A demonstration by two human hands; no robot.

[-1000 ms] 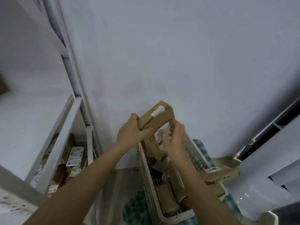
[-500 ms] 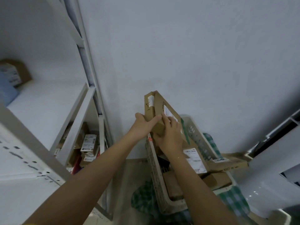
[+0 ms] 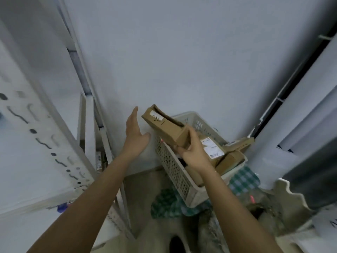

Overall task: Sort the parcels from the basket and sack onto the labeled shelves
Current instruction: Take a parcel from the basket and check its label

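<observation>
While the right hand (image 3: 194,152) grips a cardboard parcel (image 3: 165,127) above the basket (image 3: 175,168) — more parcels (image 3: 213,152) inside, left hand (image 3: 135,136) spread, empty.

Dim, flat bluish indoor light, soft shadows, slight motion blur, strong wide-angle bending at the edges.

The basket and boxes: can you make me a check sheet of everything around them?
Surface: floor, pale, with a green checked cloth under the basket.
Job's things: held box, cardboard, tilted above the basket; more labelled boxes inside it; shelf on the left.
Clutter: grey bag at lower right, contents unclear.
Grips: right hand holds the box's lower end; left hand is open, off the box.
Cables: nothing seen.
Surroundings: white wall behind; white panels on the right.
</observation>
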